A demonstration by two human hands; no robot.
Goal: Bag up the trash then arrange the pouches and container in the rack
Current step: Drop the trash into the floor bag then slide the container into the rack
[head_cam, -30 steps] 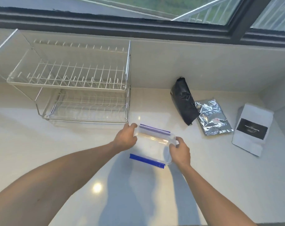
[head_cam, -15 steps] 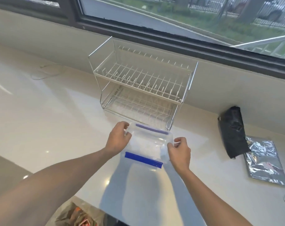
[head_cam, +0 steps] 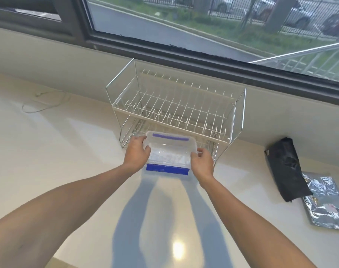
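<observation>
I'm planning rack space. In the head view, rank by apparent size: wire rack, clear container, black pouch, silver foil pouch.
1. White two-tier wire rack, clearly largest.
2. Clear plastic container with blue clips.
3. Crumpled black pouch and silver foil pouch: look similar; the foil one is partly covered and cropped, so unranked.

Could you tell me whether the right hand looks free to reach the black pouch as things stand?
Probably not yet: the right hand and left hand both hold the container by the rack. The counter toward the black pouch looks clear.
</observation>
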